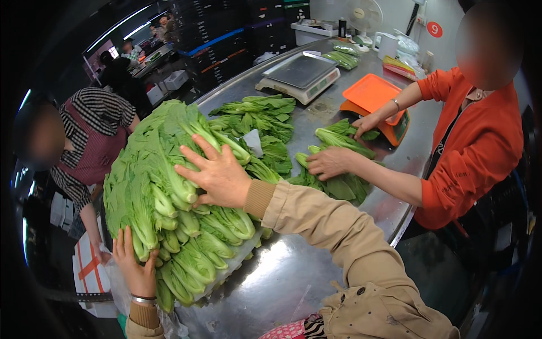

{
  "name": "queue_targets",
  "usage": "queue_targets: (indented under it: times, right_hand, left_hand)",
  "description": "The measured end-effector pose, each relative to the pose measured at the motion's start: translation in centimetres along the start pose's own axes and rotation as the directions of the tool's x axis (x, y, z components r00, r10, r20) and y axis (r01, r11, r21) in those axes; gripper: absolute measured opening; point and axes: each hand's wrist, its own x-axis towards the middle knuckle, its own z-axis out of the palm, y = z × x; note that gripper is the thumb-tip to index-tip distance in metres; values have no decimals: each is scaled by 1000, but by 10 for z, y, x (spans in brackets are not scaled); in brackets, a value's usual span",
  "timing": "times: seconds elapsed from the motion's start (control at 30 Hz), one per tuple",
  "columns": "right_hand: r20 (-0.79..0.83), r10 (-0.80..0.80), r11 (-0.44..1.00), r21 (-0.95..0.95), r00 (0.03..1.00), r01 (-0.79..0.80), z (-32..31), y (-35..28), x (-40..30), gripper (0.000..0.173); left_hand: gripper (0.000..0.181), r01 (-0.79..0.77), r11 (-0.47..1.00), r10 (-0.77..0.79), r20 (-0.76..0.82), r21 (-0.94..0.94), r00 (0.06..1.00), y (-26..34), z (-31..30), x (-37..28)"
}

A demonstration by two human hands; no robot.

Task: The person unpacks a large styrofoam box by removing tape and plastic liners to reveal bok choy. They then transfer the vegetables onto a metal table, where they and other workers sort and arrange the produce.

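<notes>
A large heap of leafy green vegetables [186,229], their pale stem ends facing me, rests on the steel table [271,271]. My right hand [218,173] lies on the heap's upper side with fingers spread, over a bunch of leafy stems. Against the heap's lower left side is my left hand [134,260], fingers along the stems and thumb apart. Neither hand is closed around a bunch. Behind the heap lie more loose greens [262,114], with a white scrap [253,142] among them.
A co-worker in an orange jacket [474,161] handles greens [343,140] at the right, beside an orange scale [372,95]. A steel-topped scale [302,72] stands farther back. Another co-worker in a checked top [99,110] leans in at the left, near white boxes [89,267] and clear plastic [116,275].
</notes>
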Motion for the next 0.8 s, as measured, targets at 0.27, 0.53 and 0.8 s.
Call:
queue_targets:
  times: [0.27,0.53,0.8]
  right_hand:
    - [-4,52,996,79,999,-52,1,-1,-2,82]
    - [43,28,993,113,999,-33,2,8,-1,85]
    - [91,25,987,157,996,-39,3,17,-4,89]
  left_hand:
    - [67,-18,1000,19,21,-23,1000,-5,-3,2]
    - [69,-16,999,16,16,-29,1000,-12,4,-3]
    - [67,119,990,-122,44,72,992,-9,13,-7]
